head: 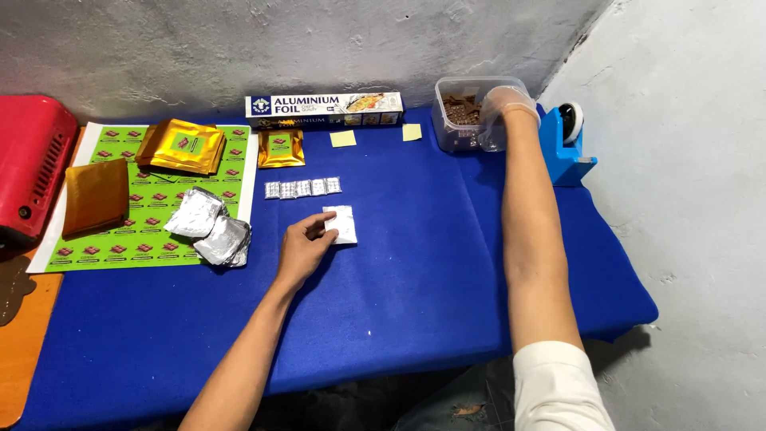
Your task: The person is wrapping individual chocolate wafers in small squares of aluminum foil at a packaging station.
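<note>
At 9 o'clock of the blue table [415,303] sits a red machine [32,175], and beside it a green printed sheet [152,219] carries gold pouches [182,146], a brown pouch [95,195] and 2 crumpled foil wraps [209,226] at its right edge. Toward 12 o'clock a long foil box [323,108] lies against the wall, with 1 small gold pouch [281,148] below it, 2 yellow slips [343,138] to the right, and a row of small foil-wrapped pieces [302,187] just under that. At the centre the left hand [302,249] rests with its fingers loosely curled, the fingertips pressing on a small white foil square [341,224] that lies flat on the cloth; it pins the square rather than grips it. Keeping that sheet flat and squared, with only light fingertip pressure, looks wise, since thin foil creases easily. At 1 o'clock the right hand [504,108], in a clear glove, is reaching down into a clear plastic tub [471,116] of brown pieces; whether its fingers have closed on one cannot be told through the tub wall. A single piece lifted cleanly would likely suit the small sheet. A blue tape dispenser [565,144] stands just right of the tub, at 2 o'clock.
</note>
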